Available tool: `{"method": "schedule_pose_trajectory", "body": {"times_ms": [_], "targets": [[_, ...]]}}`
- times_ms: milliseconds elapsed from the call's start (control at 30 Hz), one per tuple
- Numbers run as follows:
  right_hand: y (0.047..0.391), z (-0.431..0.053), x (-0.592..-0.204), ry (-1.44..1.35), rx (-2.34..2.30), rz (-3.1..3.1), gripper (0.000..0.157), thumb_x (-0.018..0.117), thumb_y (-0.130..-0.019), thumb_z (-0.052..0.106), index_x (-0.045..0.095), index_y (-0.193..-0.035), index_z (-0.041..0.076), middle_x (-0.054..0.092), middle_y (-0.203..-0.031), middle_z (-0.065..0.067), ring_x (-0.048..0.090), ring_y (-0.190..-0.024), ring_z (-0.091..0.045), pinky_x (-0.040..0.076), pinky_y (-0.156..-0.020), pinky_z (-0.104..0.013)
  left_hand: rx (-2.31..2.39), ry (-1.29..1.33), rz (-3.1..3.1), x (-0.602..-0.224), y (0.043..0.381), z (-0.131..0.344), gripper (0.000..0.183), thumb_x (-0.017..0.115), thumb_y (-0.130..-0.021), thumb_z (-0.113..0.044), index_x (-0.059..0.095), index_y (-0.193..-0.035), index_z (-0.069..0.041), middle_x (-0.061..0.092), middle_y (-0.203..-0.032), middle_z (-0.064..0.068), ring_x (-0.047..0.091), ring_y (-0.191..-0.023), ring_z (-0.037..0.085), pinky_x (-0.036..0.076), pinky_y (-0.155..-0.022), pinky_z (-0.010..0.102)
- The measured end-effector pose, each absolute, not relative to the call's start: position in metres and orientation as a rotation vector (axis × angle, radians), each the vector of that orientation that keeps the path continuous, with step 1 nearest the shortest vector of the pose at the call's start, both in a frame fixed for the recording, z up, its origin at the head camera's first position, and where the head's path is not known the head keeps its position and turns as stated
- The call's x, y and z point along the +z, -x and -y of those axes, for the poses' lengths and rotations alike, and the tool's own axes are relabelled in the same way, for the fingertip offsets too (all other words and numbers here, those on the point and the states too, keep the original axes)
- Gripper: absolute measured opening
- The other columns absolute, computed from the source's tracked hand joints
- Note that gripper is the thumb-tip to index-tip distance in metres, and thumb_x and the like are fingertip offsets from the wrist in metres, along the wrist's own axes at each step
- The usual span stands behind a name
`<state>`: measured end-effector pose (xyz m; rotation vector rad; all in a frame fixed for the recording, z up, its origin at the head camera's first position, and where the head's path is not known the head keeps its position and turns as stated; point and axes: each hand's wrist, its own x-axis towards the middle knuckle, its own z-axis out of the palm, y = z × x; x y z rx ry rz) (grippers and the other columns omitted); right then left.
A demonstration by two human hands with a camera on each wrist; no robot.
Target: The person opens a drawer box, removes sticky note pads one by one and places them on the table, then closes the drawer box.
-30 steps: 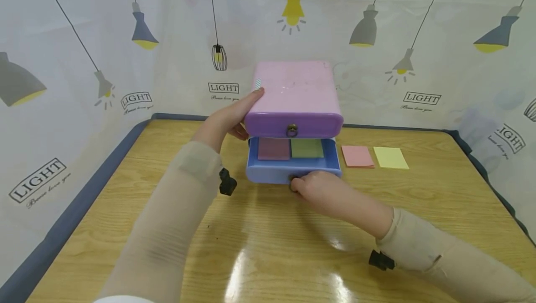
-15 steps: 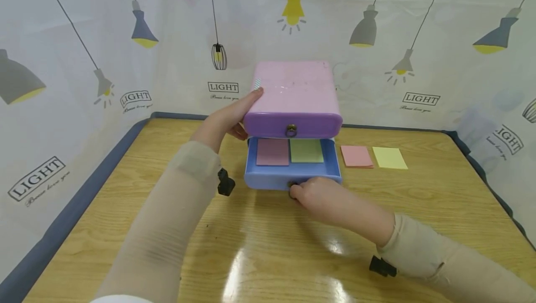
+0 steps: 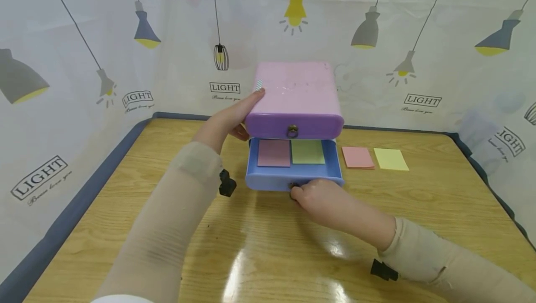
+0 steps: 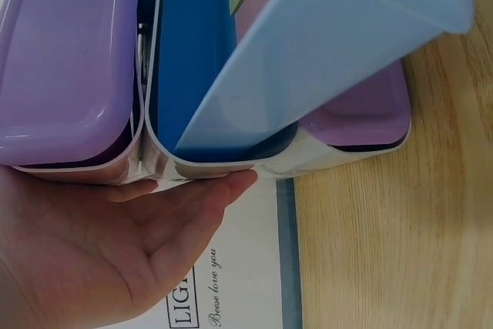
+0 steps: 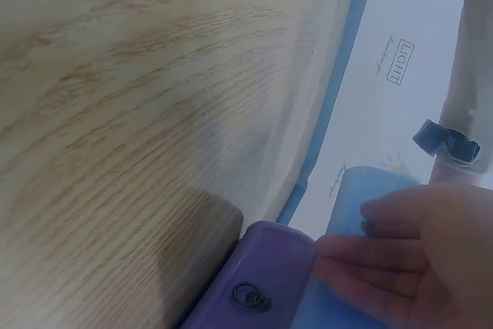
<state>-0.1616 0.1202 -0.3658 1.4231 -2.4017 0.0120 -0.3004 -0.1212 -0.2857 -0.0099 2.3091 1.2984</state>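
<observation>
A small drawer cabinet with a pink top (image 3: 297, 86) and a purple upper drawer (image 3: 268, 127) stands on the table. Its blue middle drawer (image 3: 264, 182) is pulled out, holding a pink sticky-note pad (image 3: 274, 153) and a yellow-green sticky-note pad (image 3: 307, 152) side by side. My right hand (image 3: 326, 200) pinches the ring pull at the blue drawer's front. With straight fingers my left hand (image 4: 131, 244) rests along the cabinet's side, its thumb on the top edge in the head view. A purple bottom drawer (image 4: 366, 105) shows below the blue one in the left wrist view.
To the right of the cabinet, a pink sticky-note pad (image 3: 358, 158) and a yellow one (image 3: 391, 159) lie on the wooden table (image 3: 259, 247). A lamp-printed backdrop (image 3: 180, 28) rises behind and at both sides.
The blue drawer has slid further out towards me along with my right hand, showing more of both pads inside. My left hand keeps its place on the cabinet.
</observation>
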Motion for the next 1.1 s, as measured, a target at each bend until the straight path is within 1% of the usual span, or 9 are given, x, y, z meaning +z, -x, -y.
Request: {"method": "schedule_pose_trajectory", "body": {"times_ms": [167,400,533,633,733,933,1100], "targets": [[0.159,-0.120,-0.365,-1.415,-0.007,2.406,0.030,0.071,-0.086,0.011,0.048,-0.067,0.012,0.042,-0.055,0.005,0.045,-0.047,-0.010,0.041,-0.043,-0.032,1.290,0.012,-2.318,-0.286,0.301,0.122,0.095,0.024,-0.084,-0.084,0.045,-0.138,-0.008,0.059,-0.114,0.020,0.063,-0.095,0.038,0.054,-0.079,0.045],[0.155,-0.124,-0.364,-1.423,-0.071,2.352,0.018,0.074,-0.081,0.016,0.057,-0.076,0.011,0.053,-0.058,0.003,0.052,-0.049,-0.014,0.042,-0.042,-0.033,1.297,0.005,-2.317,-0.286,0.301,0.122,0.095,0.025,-0.084,-0.084,0.047,-0.137,-0.008,0.059,-0.114,0.019,0.063,-0.095,0.038,0.054,-0.081,0.046],[0.152,-0.126,-0.360,-1.457,-0.101,2.357,0.019,0.077,-0.078,0.021,0.060,-0.077,0.013,0.053,-0.059,0.004,0.052,-0.050,-0.013,0.042,-0.043,-0.031,1.304,0.010,-2.308,-0.286,0.301,0.122,0.095,0.025,-0.085,-0.083,0.045,-0.139,-0.008,0.058,-0.115,0.020,0.063,-0.096,0.039,0.053,-0.084,0.048],[0.149,-0.126,-0.353,-1.473,-0.094,2.330,0.024,0.078,-0.076,0.024,0.057,-0.074,0.014,0.051,-0.059,0.005,0.048,-0.048,-0.011,0.040,-0.042,-0.028,1.304,0.013,-2.305,-0.287,0.302,0.122,0.095,0.025,-0.085,-0.083,0.045,-0.139,-0.009,0.058,-0.115,0.020,0.063,-0.096,0.039,0.053,-0.084,0.048],[0.148,-0.125,-0.343,-1.474,-0.061,2.287,0.026,0.079,-0.076,0.023,0.055,-0.074,0.014,0.049,-0.059,0.005,0.046,-0.048,-0.011,0.039,-0.043,-0.027,1.301,0.017,-2.307,-0.288,0.302,0.122,0.095,0.024,-0.084,-0.084,0.045,-0.139,-0.009,0.058,-0.115,0.020,0.062,-0.096,0.039,0.052,-0.085,0.048],[0.157,-0.126,-0.323,-1.483,0.043,2.242,0.023,0.080,-0.078,0.020,0.058,-0.077,0.013,0.054,-0.061,0.006,0.048,-0.049,-0.009,0.040,-0.045,-0.025,1.294,0.023,-2.313,-0.287,0.302,0.122,0.096,0.025,-0.084,-0.084,0.045,-0.139,-0.008,0.058,-0.115,0.019,0.063,-0.096,0.038,0.054,-0.082,0.046],[0.169,-0.128,-0.313,-1.427,0.080,2.315,0.018,0.078,-0.081,0.023,0.063,-0.080,0.012,0.056,-0.060,0.007,0.048,-0.048,-0.009,0.039,-0.044,-0.026,1.304,0.027,-2.307,-0.287,0.301,0.121,0.095,0.025,-0.084,-0.083,0.046,-0.138,-0.008,0.057,-0.115,0.020,0.062,-0.097,0.038,0.052,-0.086,0.049]]}}
